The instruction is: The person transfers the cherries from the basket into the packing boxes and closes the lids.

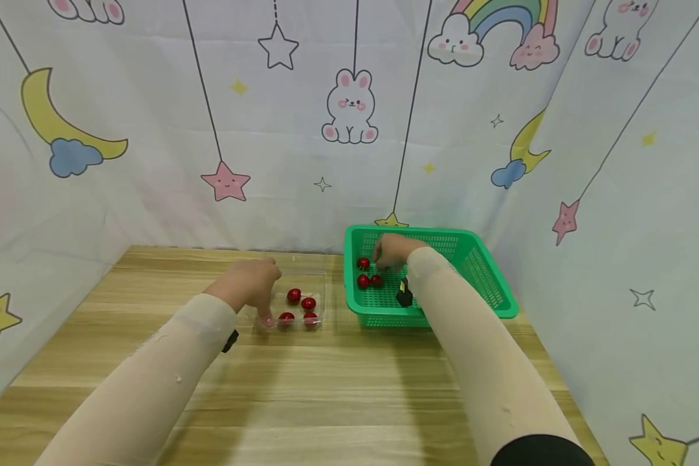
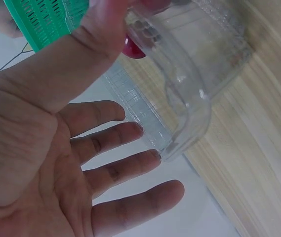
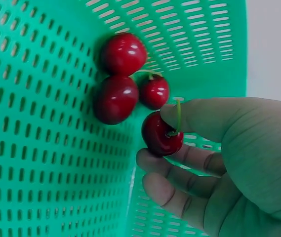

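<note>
The right hand (image 1: 395,251), at the centre right of the frame, reaches into the basket and pinches one dark red cherry (image 3: 161,138) between thumb and fingertips; its green stem curves up beside the thumb. The left hand (image 1: 247,283), left of centre, is loosely spread rather than clenched: its four fingers extend apart along the outside of the clear plastic box (image 2: 199,103), and its thumb lies at the box's edge. How firmly it touches there cannot be told.

Inside the clear box, four red cherries (image 1: 309,304) show, two nearer the middle and two along the near wall. A further transparent section lies behind it in the head view; whether that is a lid is unclear.

The green basket (image 1: 387,320), with slotted walls, stands to the right of the box and apart from it. Three more cherries (image 3: 115,99) rest close together in its left end, just beside the pinched one, and one has a visible stem.

Both containers sit on a wood-grained desk (image 1: 338,401). Behind, a white backdrop (image 1: 303,129) carries printed rabbits, stars, moons and a rainbow at upper right.
</note>
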Tool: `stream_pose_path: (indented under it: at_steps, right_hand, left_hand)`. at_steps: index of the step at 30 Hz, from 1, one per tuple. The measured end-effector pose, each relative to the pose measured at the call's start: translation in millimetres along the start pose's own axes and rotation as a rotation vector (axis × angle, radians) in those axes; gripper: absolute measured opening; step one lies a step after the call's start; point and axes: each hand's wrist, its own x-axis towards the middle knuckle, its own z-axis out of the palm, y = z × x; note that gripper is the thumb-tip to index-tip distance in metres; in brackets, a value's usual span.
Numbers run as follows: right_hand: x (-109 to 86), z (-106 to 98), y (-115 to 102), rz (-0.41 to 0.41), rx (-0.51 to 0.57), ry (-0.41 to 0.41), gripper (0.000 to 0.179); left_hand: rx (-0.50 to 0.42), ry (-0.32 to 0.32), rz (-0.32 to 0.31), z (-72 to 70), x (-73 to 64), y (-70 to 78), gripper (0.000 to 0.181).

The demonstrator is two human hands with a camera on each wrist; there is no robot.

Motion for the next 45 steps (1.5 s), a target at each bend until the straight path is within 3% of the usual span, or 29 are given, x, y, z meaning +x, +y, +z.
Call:
stream_pose_path:
  at_steps: [4, 9, 15, 24, 30, 35, 45]
  right_hand:
    - [-7.3, -5.5, -4.9, -0.033, 0.013, 0.03, 0.031]
    - [-22.5, -11.0, -19.7, -0.131, -0.027, 0.115, 0.03]
    - [-42.1, -15.5, -47.4, -0.211, 0.013, 0.198, 0.029]
    - [-50.9, -6.5, -100.6, -0.297, -0.108, 0.341, 0.024]
    - [-53.1, 11.2, -134.4, -0.395, -0.138, 0.315, 0.025]
    - [-48.7, 33.5, -156.3, -0.411, -0.179, 0.26, 0.029]
    - [-34.1, 76.0, -177.6, -0.455, -0.35, 0.21, 0.018]
  left_hand:
    - [-0.016, 0.006, -0.005, -0.7, -2.7, 1.3, 0.108]
    - [-0.023, 0.01, -0.004, -1.0, -4.3, 1.9, 0.108]
    - [-0.021, 0.025, 0.003, -0.2, -3.6, 2.3, 0.109]
    - [-0.034, 0.02, -0.002, -0.1, -5.4, 3.3, 0.109]
    - [-0.033, 0.019, 0.0, 0.1, -2.5, 1.3, 0.11]
    - [-0.006, 0.018, -0.006, -1.5, -3.6, 0.5, 0.113]
    - [-0.002, 0.018, 0.005, -0.2, -3.2, 0.4, 0.11]
